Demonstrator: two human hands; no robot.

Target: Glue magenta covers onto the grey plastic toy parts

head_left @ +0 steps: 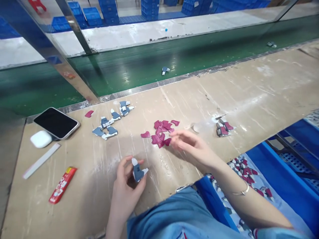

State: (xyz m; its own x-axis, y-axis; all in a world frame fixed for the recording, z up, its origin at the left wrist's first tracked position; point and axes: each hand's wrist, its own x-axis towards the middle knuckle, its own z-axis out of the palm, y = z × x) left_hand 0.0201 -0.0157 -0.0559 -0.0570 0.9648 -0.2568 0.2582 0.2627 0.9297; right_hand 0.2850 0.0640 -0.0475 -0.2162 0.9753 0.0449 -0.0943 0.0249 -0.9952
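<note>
My left hand (128, 184) is closed round a small blue-grey and white plastic part (138, 171), held just above the table. At the edge of a loose heap of maroon plastic pieces (159, 134), my right hand (185, 142) has its fingertips pressed together; whether a piece is between them is hidden. Several more blue-grey and white parts (107, 131) lie in a group on the left. Farther right sit a few assembled parts (223, 128) with maroon pieces on them, beside a small bottle-like object (199, 127).
A phone (56, 122), white case (41, 139), white strip (41, 161) and red packet (63, 185) lie at left. Behind the table (249, 86) runs a green conveyor belt (139, 69) carrying a few parts. Blue bins (276, 176) with finished-looking pieces stand below the right edge.
</note>
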